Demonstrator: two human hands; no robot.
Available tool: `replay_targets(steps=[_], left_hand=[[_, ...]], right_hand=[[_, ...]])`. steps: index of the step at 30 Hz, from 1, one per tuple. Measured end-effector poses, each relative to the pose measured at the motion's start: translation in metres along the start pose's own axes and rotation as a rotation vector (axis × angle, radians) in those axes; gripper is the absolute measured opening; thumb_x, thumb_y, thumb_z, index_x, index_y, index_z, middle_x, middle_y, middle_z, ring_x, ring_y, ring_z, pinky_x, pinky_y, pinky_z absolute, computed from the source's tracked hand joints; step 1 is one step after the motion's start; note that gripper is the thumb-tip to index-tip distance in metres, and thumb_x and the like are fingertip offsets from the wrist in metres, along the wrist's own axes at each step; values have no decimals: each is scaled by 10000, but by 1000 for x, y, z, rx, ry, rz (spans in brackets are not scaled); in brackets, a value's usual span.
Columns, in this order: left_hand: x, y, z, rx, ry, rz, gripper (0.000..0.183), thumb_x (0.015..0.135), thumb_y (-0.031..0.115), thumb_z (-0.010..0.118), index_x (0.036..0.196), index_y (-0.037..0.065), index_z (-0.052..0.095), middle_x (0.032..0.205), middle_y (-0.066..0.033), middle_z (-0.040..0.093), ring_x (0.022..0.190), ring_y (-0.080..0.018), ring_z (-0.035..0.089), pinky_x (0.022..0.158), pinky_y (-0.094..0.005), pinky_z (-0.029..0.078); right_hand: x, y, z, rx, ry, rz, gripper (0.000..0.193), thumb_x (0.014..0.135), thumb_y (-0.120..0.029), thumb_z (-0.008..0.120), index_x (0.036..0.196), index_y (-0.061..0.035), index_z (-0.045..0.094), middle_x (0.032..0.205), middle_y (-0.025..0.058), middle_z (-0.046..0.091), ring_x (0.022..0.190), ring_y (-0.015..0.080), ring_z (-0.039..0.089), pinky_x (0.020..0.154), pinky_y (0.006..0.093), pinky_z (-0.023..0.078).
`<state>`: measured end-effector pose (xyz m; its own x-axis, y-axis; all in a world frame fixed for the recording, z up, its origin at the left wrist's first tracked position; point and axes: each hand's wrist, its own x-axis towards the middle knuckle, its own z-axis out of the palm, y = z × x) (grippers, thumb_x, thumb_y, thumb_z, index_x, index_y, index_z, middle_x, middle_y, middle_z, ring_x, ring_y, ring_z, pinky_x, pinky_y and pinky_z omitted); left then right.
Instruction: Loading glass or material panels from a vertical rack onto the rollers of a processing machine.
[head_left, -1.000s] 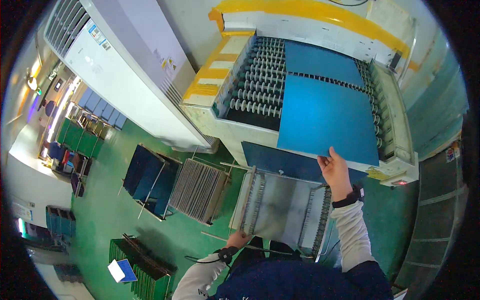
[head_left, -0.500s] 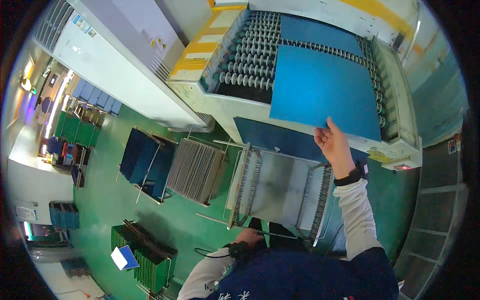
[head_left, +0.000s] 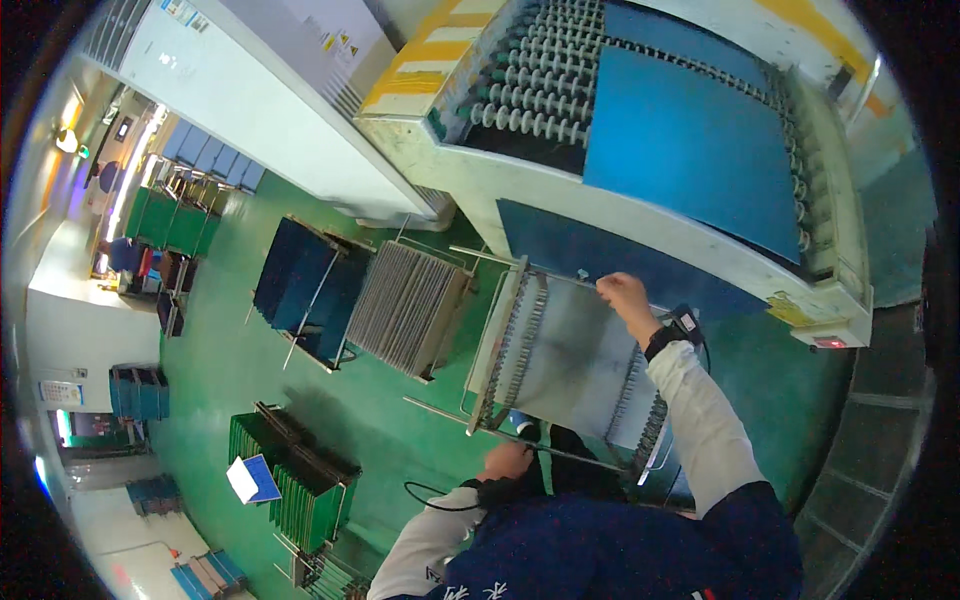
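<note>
A wheeled metal rack (head_left: pixel 523 345) with toothed side rails stands in front of me, and a grey flat panel (head_left: pixel 575 365) lies between its rails. My left hand (head_left: pixel 508 460) is closed around the bar at its near left corner. At the rack's far edge is my right hand (head_left: pixel 626 302), its fingers curled in; whatever they may hold is hidden. Beyond it, a large blue panel (head_left: pixel 690 150) rests on the machine's roller bed, apart from both hands. A second blue panel (head_left: pixel 685 42) lies farther along the rollers.
The roller machine (head_left: pixel 470 180) has a pale, raised front wall. Left of the rack stand a cart of grey panels (head_left: pixel 405 310) and a dark blue panel rack (head_left: pixel 305 290). Green panels (head_left: pixel 310 500) stand in another rack at lower left. A white cabinet (head_left: pixel 270 130) rises at upper left.
My right hand has left the blue panel's near edge and come down to the rack's far edge, its fingers curling. My left hand stays on the bar. The head view has shifted.
</note>
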<state>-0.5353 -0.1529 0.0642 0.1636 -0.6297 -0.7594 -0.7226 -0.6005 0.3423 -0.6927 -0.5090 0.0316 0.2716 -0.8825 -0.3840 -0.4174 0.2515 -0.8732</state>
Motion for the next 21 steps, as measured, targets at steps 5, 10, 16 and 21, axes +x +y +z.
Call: replay_targets(steps=[5, 10, 16, 21], left_hand=[[18, -45, 29, -675, -294, -204, 364, 944, 342, 497, 907, 13, 647, 855, -149, 675, 804, -259, 654, 681, -372, 512], [14, -65, 58, -1617, -482, -254, 349, 961, 363, 525, 873, 34, 600, 794, -81, 620, 731, -207, 623, 685, -330, 519], [0, -92, 79, -1761, -722, -123, 354, 977, 384, 497, 870, 57, 581, 791, -80, 616, 737, -214, 634, 671, -326, 522], [12, -99, 83, -1308, -567, -190, 379, 950, 418, 495, 897, 61, 610, 776, -62, 658, 733, -184, 640, 659, -371, 499]], right_hand=[[31, 20, 32, -394, 164, -274, 320, 810, -261, 674, 1066, -70, 654, 951, 142, 690, 884, 309, 662, 763, 400, 509], [49, 17, 50, -653, 108, -417, 210, 828, -170, 604, 1011, -88, 668, 949, 158, 678, 906, 359, 640, 776, 449, 498], [59, -8, 61, -971, -258, -418, 161, 730, -90, 625, 879, -77, 684, 875, 190, 673, 848, 382, 645, 712, 468, 506], [74, -19, 99, -1440, -376, -445, 133, 708, -109, 652, 822, -61, 702, 858, 172, 692, 803, 361, 674, 688, 444, 534]])
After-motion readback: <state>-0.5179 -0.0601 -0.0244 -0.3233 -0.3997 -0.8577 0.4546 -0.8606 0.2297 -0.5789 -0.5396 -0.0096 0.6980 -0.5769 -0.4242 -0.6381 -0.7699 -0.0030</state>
